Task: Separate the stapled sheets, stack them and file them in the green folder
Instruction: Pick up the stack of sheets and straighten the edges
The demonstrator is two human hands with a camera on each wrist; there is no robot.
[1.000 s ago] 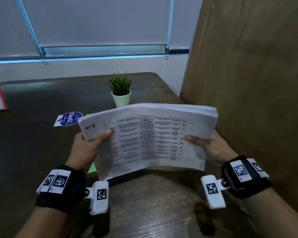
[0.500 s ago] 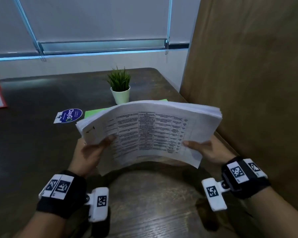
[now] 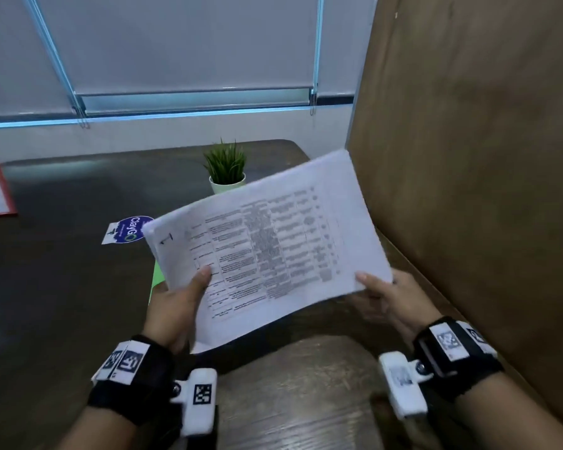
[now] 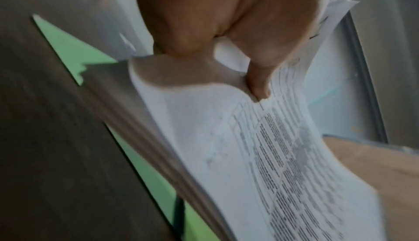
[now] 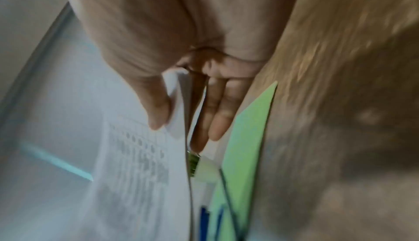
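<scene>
A: Where is the stack of sheets [image 3: 267, 248] now?

B: In the air above the table [image 3: 62, 271], tilted, its far corner up toward one o'clock. The left hand [image 3: 176, 306] has its grip pinching the seven o'clock edge, thumb on top, with the other fingers hidden beneath. The right hand [image 3: 390, 297] pinches the four o'clock corner, thumb over, fingers under.

A: And the green folder [image 4: 72, 47]?

B: Flat on the table under the stack, mostly hidden.

A: How will the paper handle?

B: Thick but floppy, I'd judge; it sags between the hands. Loose sheets can slide apart, so keep hold of opposite edges, thumbs pressing down.
</scene>
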